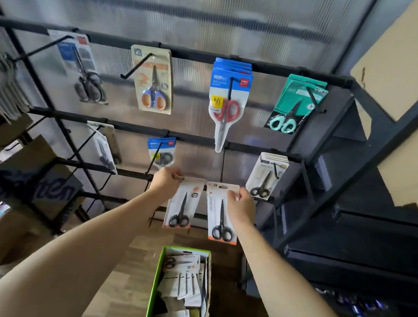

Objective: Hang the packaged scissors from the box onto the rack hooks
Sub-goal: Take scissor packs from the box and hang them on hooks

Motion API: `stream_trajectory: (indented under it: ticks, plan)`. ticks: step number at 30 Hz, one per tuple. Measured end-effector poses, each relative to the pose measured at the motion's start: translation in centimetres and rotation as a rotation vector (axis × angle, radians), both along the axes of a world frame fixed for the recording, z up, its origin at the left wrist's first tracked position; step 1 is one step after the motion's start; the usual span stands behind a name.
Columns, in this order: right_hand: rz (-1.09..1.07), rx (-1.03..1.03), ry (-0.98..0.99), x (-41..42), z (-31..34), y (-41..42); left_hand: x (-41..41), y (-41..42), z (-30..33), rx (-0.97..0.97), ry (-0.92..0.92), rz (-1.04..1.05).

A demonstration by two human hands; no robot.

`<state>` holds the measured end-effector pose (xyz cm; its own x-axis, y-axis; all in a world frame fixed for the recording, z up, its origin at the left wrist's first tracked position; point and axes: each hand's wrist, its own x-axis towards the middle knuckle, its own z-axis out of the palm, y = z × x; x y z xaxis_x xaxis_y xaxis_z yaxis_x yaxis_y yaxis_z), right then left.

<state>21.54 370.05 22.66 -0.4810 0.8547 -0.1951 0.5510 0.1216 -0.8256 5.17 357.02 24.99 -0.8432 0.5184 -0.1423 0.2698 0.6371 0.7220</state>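
L hand [165, 181] & R hand [240, 203] each pinch a scissors pack [182, 203] [222, 211] by its top edge, fingers clenched; packs hang long-axis down, just below rack bar [109, 170], above box [155, 285].

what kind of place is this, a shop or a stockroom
Most likely a stationery shop's display aisle being restocked. A black metal rack carries hooks of carded scissors, such as the red-handled scissors in blue packaging; a green cardboard box of more packs sits on the wooden floor, and brown cartons sit nearby.
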Motion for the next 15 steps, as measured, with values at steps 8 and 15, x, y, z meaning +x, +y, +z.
stream_trajectory:
  ticks: [8, 15]
  plan:
    - [0.008, 0.041, -0.136, -1.8, 0.8, 0.3, -1.6, -2.4, 1.5, 0.039, 0.014, -0.048]
    - [0.037, 0.051, -0.122, -4.2, 0.3, 3.1, -0.3, -0.7, 2.2, 0.011, -0.024, -0.321]
